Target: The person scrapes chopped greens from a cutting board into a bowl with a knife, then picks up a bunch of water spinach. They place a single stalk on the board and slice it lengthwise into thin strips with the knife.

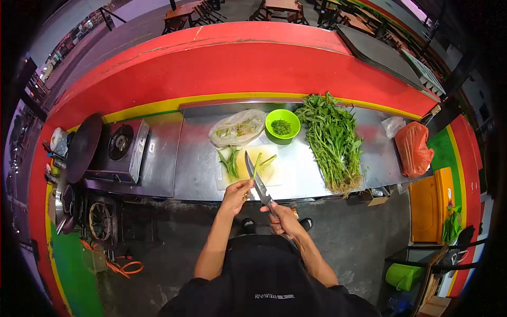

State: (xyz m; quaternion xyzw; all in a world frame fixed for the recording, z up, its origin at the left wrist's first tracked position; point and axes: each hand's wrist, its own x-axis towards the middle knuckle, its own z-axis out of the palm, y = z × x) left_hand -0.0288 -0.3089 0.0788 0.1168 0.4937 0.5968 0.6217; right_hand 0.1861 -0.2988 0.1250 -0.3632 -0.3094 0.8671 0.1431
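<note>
My right hand [285, 221] is wrapped round the handle of a kitchen knife [260, 186], whose blade points away from me over the cutting board [227, 182]. Close to the left side of the blade, my left hand [236, 197] pinches the lower end of a green stem [257, 162]. On the board lie cut green leaves [230, 160] at the left and another short stem piece [269, 160] at the right. Behind the board stands a lime-green bowl [282, 138] with chopped greens in it. A clear plastic bag [237, 128] holding vegetable pieces lies beside the bowl.
A large bunch of leafy greens with roots [331, 140] lies right of the board on the steel counter [198, 169]. Farther right sits a red plastic bag [413, 149]. A gas stove [121, 145] stands at the left. A red wall [227, 71] borders the counter's back.
</note>
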